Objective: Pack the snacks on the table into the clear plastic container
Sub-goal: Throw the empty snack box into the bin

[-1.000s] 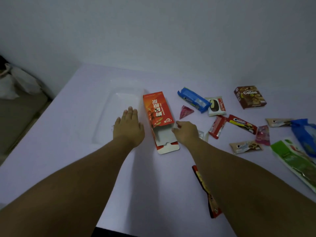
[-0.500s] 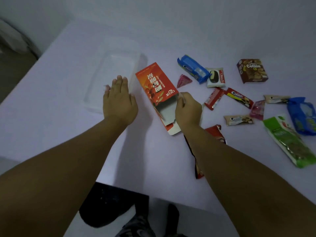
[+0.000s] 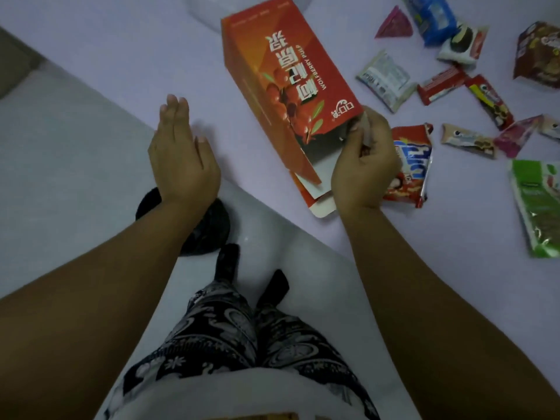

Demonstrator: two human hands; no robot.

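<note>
Our right hand pinches the open end of the tall orange-red cardboard box, which lies on the pale lilac table — small wrapped snacks scattered to its right. Our left hand hangs flat, fingers released — the clear plastic container's corner barely shows at the top edge.

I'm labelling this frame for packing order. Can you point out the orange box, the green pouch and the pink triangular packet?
orange box (image 3: 291,77): head view, middle of its printed top face.
green pouch (image 3: 536,204): head view, centre of the front.
pink triangular packet (image 3: 394,24): head view, middle of the wrapper.
</note>
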